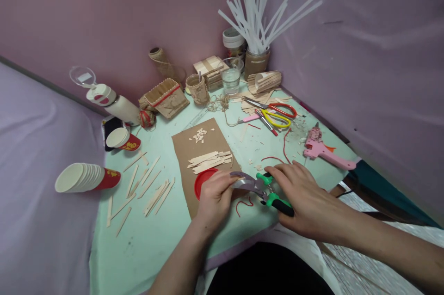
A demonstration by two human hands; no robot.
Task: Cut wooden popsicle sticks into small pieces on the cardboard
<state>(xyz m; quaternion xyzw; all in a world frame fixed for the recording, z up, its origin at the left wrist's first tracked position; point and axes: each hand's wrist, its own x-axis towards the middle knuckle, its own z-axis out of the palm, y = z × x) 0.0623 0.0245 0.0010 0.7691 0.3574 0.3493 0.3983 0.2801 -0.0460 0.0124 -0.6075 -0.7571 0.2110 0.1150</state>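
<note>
My right hand (pixel 303 193) is wrapped round the green and black handles of a pair of pruning shears (pixel 272 193), a spring showing between them. Their grey jaws point left, towards my left hand (pixel 217 193), whose fingers are pinched at the blades. What those fingers hold, if anything, is hidden. Under my left hand lies a red round lid (pixel 204 180), partly covered, on a brown cardboard sheet (pixel 185 165). Behind the lid lie cut wooden sticks (pixel 210 161), and farther back is a small heap of pale wood chips (pixel 200 135).
Loose sticks (pixel 157 198) and stacked paper cups (pixel 86 177) are at left. On the right lie a pink glue gun (pixel 322 149), yellow-handled scissors (pixel 277 119) and red-handled scissors (pixel 282 109). A glass of water (pixel 231 80) and a jar of white sticks (pixel 256 61) stand behind.
</note>
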